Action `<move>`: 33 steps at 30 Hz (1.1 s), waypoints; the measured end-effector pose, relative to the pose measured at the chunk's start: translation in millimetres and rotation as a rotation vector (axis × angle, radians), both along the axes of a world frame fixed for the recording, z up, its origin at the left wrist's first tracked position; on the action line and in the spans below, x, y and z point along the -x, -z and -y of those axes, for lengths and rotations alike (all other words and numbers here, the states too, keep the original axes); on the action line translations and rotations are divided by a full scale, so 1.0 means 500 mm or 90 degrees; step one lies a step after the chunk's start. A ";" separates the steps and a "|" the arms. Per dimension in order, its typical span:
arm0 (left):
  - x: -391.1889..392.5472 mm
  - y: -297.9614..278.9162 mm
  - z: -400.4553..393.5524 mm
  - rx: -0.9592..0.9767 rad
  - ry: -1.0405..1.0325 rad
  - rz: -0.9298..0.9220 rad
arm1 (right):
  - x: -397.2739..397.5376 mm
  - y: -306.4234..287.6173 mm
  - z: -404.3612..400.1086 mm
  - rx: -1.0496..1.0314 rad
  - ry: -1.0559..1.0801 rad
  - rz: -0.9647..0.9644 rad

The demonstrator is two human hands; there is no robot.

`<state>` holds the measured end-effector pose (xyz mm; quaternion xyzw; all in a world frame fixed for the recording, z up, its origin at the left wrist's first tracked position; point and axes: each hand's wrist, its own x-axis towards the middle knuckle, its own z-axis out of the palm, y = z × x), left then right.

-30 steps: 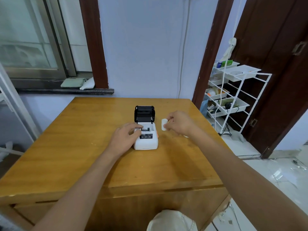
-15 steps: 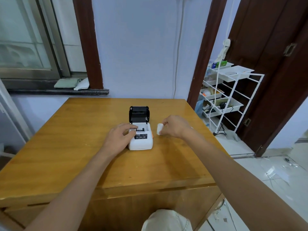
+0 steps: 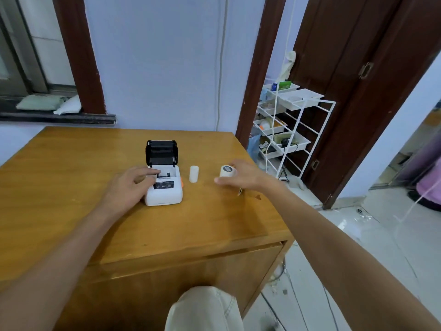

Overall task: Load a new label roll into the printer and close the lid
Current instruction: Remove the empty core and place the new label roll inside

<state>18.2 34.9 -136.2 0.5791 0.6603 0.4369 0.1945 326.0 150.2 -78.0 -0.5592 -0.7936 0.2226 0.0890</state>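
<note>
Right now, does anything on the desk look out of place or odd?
Mostly tidy. One oddity: a small white tube, apparently an empty core, lies loose on the table beside the open printer. The right hand is on the new label roll, the left hand on the printer. Nothing looks spilled or damaged.

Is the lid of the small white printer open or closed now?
Open. The black lid stands upright behind the small white printer, showing the paper compartment.
</note>
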 end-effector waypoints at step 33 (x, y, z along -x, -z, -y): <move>0.003 -0.040 0.078 -0.098 0.060 0.421 | 0.351 0.081 0.227 -0.430 -0.092 -0.343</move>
